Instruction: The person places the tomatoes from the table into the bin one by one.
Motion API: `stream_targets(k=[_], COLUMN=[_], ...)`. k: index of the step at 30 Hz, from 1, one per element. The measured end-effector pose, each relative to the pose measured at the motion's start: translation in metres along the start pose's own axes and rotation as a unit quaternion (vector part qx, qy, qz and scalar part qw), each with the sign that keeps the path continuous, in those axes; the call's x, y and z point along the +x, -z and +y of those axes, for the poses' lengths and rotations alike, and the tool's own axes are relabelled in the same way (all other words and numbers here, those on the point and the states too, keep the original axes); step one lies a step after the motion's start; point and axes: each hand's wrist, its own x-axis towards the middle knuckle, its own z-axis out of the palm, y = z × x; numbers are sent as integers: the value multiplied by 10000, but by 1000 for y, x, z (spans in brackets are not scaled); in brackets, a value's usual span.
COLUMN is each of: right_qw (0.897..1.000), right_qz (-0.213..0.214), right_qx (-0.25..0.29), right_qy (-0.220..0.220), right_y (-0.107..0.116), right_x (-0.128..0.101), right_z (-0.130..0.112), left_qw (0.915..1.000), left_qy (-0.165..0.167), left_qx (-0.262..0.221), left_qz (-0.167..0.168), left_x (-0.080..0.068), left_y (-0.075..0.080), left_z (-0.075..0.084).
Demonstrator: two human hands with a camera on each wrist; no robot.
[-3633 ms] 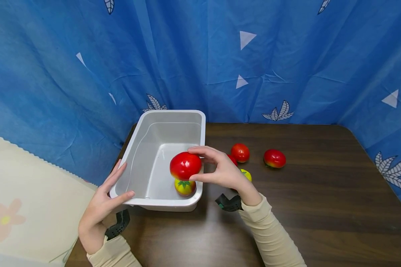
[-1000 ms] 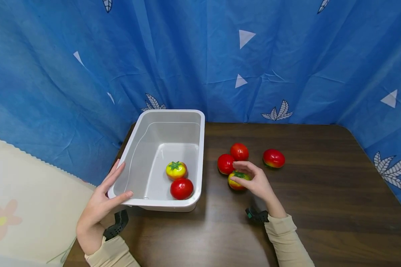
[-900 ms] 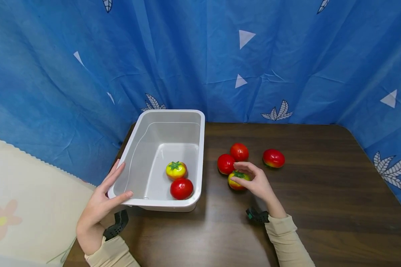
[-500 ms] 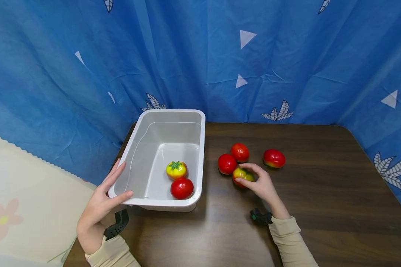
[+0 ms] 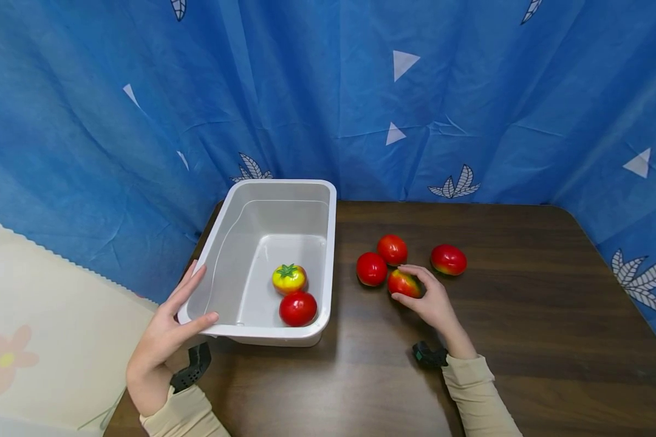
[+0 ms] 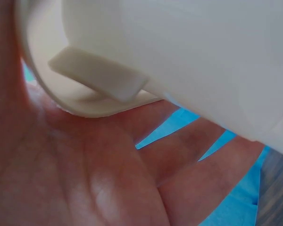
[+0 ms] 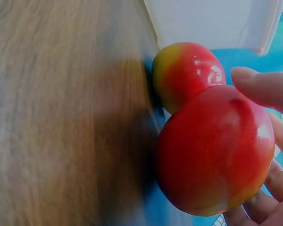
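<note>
At far left, the person's left hand [image 5: 166, 331] grips the near corner of a white plastic tub [image 5: 218, 237], thumb over the rim, fingers against the outside wall. Inside the tub, just beyond that thumb, lie a yellow tomato [image 5: 288, 278] and a red tomato [image 5: 297, 308], touching. To the right, on the dark wooden table [image 5: 525, 340], the right hand [image 5: 432, 300] curls its fingers and thumb round a red-and-yellow tomato [image 5: 404, 283]. Just past its fingertips sit two red tomatoes [image 5: 372, 269] [image 5: 392, 249]; another [image 5: 448, 260] lies further right. The held tomato looks smooth, glossy, light and probably firm plastic, so likely slippery; grasping around its widest middle seems safest.
</note>
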Motion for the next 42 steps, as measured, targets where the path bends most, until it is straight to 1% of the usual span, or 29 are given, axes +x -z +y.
stream_targets(k=[6, 11, 17, 24, 28, 38, 42], right_qw=[9999, 9998, 9998, 9995, 9984, 9956, 9946], right_qz=[63, 29, 10, -41, -152, -301, -339], right_qx=[-2, -18, 113, 303, 529, 822, 896], right_qy=[-105, -173, -187, -122, -89, 338, 405], right_y=[2, 3, 6, 8, 11, 14, 13], right_x=[0, 1, 2, 8, 12, 24, 29], right_z=[3, 3, -3, -15, -24, -54, -65], left_qw=[10000, 10000, 9999, 10000, 10000, 10000, 10000], left_qy=[48, 89, 101, 71, 50, 4, 22], left_qx=[-19, -12, -6, -12, 1, -3, 32], left_qz=[-2, 10, -1, -8, -18, -4, -10], left_x=[-1, -1, -1, -1, -1, -2, -1], left_y=[0, 0, 0, 0, 0, -1, -1], left_z=[0, 1, 1, 0, 0, 0, 1])
